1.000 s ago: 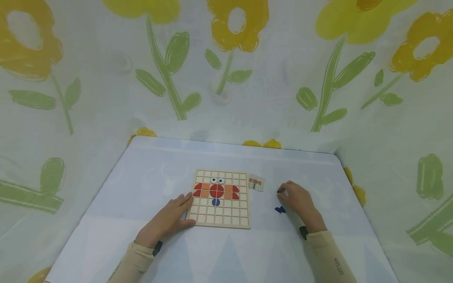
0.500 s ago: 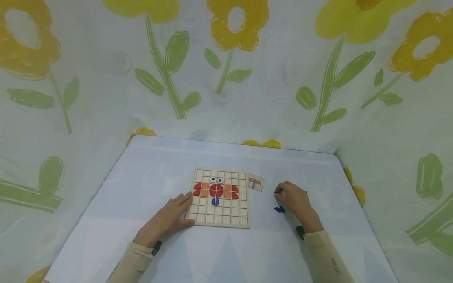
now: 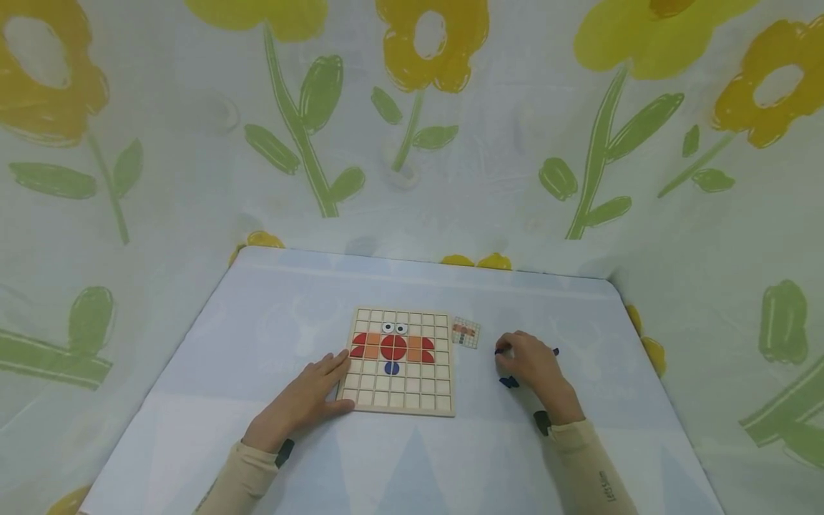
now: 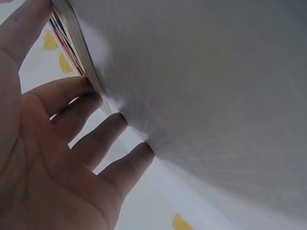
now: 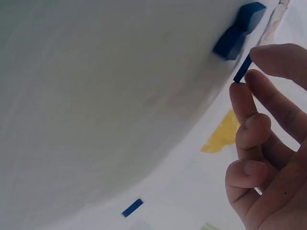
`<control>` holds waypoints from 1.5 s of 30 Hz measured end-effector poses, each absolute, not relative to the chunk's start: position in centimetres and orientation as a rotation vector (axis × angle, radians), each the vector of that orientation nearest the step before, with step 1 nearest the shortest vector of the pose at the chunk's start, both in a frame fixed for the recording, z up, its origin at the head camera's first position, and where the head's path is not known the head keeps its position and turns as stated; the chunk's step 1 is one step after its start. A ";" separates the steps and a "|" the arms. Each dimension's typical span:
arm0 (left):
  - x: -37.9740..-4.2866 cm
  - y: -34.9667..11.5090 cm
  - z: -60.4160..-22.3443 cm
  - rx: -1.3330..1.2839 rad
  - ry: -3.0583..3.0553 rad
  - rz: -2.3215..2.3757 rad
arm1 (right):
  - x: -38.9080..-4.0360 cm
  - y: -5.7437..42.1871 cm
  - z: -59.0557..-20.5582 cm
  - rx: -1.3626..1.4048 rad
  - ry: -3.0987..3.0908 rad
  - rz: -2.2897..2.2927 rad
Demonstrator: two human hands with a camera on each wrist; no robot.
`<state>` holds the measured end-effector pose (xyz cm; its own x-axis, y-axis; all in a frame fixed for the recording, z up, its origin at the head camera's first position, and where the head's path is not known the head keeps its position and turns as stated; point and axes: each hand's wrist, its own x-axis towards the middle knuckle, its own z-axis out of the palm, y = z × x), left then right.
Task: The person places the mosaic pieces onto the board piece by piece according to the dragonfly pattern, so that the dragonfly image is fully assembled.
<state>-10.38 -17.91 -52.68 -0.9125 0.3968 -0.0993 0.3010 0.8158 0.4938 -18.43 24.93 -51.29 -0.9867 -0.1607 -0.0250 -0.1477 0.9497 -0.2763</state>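
A square wooden grid board (image 3: 402,400) lies on the table, holding red, orange, blue and eye-patterned tiles. My left hand (image 3: 305,397) rests against its left side, fingers extended to the edge and thumb at the lower corner. In the left wrist view those fingers (image 4: 136,160) touch the board's edge and the table. To the right of the board, my right hand (image 3: 534,363) pinches a small flat blue tile (image 5: 242,70) between thumb and fingertips. Two more blue tiles (image 3: 508,382) lie together just below that hand. Another blue tile (image 3: 556,351) lies on its right side.
A small printed pattern card (image 3: 466,332) lies beside the board's upper right corner, between the board and my right hand. The pale tabletop (image 3: 309,286) ends at a flowered fabric wall (image 3: 489,193) behind and on both sides.
My right hand has shifted slightly left with the blue tile in its pinch. Another blue tile has come into view on that hand's right. The left hand stays at the board.
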 end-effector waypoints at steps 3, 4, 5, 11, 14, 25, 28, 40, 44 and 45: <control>-10.3 -17.9 -52.8 0.552 2.806 0.705 | -18.3 24.3 -51.3 -0.288 3.085 -0.463; -10.3 -17.9 -52.9 0.558 2.809 0.703 | -18.2 24.1 -51.2 -0.302 3.101 -0.470; -10.4 -17.9 -53.0 0.561 2.812 0.700 | -18.1 23.8 -51.2 -0.320 3.115 -0.482; -10.4 -17.9 -53.2 0.553 2.809 0.701 | -17.3 21.4 -51.0 -0.511 3.203 -0.537; -10.4 -18.0 -53.2 0.552 2.808 0.703 | -17.0 19.9 -50.9 -0.663 3.231 -0.563; -10.4 -17.9 -52.8 0.542 2.808 0.717 | -16.0 13.5 -50.9 -1.215 3.175 -0.777; -10.5 -18.0 -53.0 0.542 2.806 0.710 | -15.8 12.0 -50.8 -1.259 3.144 -0.814; -10.7 -18.1 -53.1 0.580 2.825 0.714 | -14.7 7.8 -51.4 -1.177 3.065 -0.612; -10.7 -18.2 -53.2 0.590 2.819 0.731 | -14.4 7.5 -51.9 -1.200 3.010 -0.503; -10.7 -18.2 -53.3 0.590 2.821 0.724 | -14.3 7.4 -52.0 -1.211 3.002 -0.491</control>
